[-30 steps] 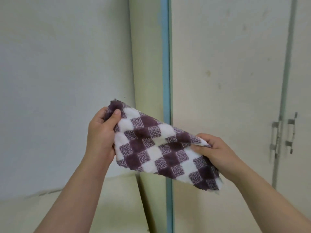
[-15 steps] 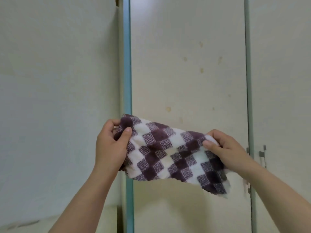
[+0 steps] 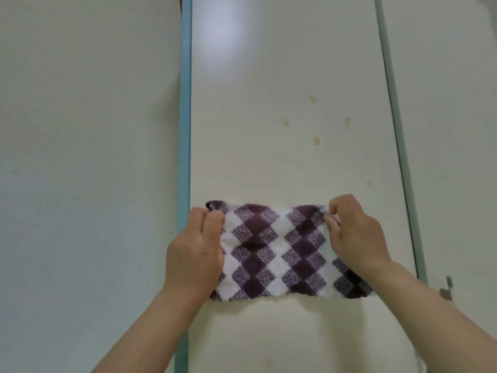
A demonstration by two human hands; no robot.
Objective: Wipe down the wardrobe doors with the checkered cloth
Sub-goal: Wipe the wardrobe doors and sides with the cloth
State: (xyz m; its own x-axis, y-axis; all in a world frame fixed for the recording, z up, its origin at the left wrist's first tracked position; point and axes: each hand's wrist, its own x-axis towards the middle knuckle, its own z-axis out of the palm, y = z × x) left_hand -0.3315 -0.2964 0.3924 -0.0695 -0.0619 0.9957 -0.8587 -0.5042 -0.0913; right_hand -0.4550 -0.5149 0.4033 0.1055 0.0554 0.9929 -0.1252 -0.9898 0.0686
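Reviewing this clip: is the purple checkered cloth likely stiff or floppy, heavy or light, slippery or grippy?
Probably floppy: the purple checkered cloth is spread only because the left hand and right hand grip its upper corners. Seemingly light: fingertip pinches carry it. Its fuzzy pile should drag, not slide, on the cream wardrobe door.

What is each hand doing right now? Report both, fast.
Left hand: closed, gripping the left edge of the checkered cloth.
Right hand: closed, pinching the cloth's upper right corner.

Home bedroom: cream wardrobe doors (image 3: pixel 282 103), teal edge trim (image 3: pixel 185 103)
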